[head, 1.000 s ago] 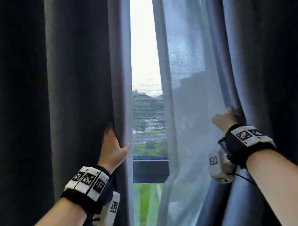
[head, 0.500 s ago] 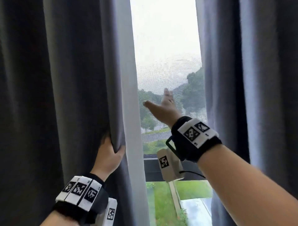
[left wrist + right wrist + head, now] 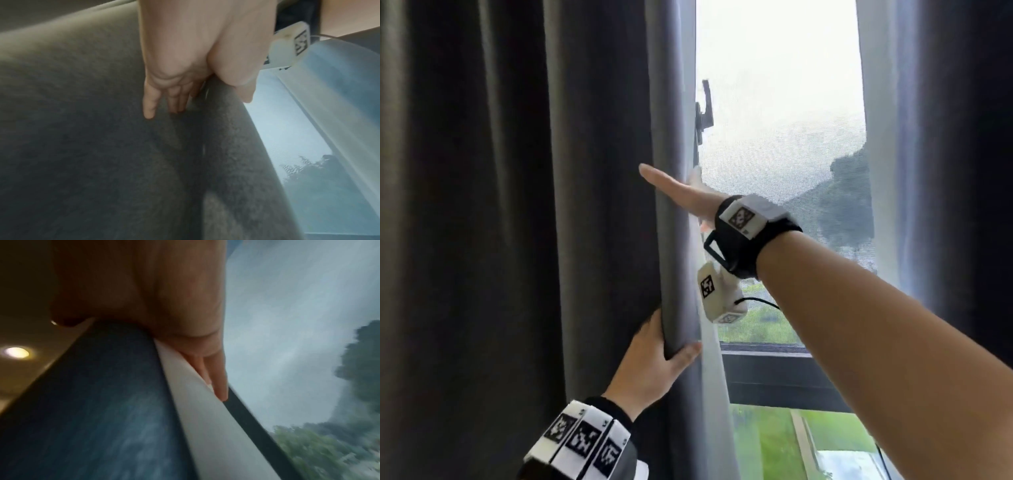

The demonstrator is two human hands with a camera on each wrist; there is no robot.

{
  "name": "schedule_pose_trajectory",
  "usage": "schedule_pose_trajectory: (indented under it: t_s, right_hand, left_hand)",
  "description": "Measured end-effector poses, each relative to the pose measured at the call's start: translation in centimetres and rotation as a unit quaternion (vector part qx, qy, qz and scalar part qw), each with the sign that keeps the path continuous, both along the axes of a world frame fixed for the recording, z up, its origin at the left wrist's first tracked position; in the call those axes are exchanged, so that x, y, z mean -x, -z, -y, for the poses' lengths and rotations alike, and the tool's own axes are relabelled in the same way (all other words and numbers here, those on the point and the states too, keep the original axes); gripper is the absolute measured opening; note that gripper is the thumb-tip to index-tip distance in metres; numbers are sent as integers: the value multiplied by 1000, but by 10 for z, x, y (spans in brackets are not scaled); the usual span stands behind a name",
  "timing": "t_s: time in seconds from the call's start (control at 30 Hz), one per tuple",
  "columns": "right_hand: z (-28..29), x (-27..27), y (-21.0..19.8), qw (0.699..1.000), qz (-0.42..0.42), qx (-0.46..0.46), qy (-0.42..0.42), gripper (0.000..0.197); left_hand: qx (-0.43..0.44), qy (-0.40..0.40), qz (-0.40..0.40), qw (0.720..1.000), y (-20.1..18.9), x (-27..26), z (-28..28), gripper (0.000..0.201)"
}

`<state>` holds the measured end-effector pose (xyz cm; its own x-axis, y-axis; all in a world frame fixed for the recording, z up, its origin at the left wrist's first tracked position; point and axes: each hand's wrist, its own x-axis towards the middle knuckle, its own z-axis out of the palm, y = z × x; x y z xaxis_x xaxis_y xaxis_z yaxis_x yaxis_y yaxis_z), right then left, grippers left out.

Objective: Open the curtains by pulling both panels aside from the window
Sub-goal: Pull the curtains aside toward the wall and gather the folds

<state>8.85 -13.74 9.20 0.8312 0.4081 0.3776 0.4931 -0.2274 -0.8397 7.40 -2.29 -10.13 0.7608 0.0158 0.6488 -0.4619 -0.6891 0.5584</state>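
The dark grey left curtain panel (image 3: 551, 222) hangs at the left, its inner edge rolled into a fold. My left hand (image 3: 654, 363) grips that fold low down, thumb (image 3: 242, 84) on the window side and fingers (image 3: 164, 100) on the room side. My right hand (image 3: 681, 195) reaches across the window to the same edge higher up. Its thumb lies straight across the front of the fold, and its straight fingers (image 3: 213, 378) lie behind, along a white sheer strip (image 3: 195, 394). The right curtain panel (image 3: 955, 171) hangs aside at the far right, untouched.
Between the panels shows the window (image 3: 780, 102), with a dark latch handle (image 3: 705, 109) on the frame just above my right hand. A dark sill bar (image 3: 774, 377) crosses below. A sheer strip (image 3: 880, 137) lines the right panel's inner edge.
My right hand let go of the right panel and swung left across the window to the left panel's edge. My left hand kept its grip on that edge.
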Motion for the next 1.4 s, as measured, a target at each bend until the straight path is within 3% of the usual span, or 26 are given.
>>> schedule_pose_trajectory:
  t_s: [0.1,0.2,0.4,0.63,0.87,1.03,1.33,1.4]
  right_hand:
    - [-13,3,-2,1000,6,19,-13,138]
    - [-20,2,-4,999,15,25,-23,138]
    - [-18,-8,-3,999,36,37,-6,124]
    - [-9,-6,-1,997,45,54,13,116]
    - [-18,-6,-9,992,66,69,78,129]
    - [-40,-12,-10,996,49,33,73,130]
    - [-127,-24,-8,998,9,-25,51,128]
    - [-154,-27,-9,998,5,-40,44,126]
  left_hand:
    - [47,28,33,998,-6,-3,19,78]
    - [58,-19,48,997,-5,-10,33,81]
    - [69,-174,45,981,-5,-11,35,50]
    - [36,-227,38,973,-4,7,11,31]
    - [14,-245,45,968,-11,34,-28,23]
    - [1,-282,65,957,-16,47,-63,17]
    - [-18,-271,54,961,-24,50,-155,15]
    - [-16,-256,43,966,-24,51,-185,6]
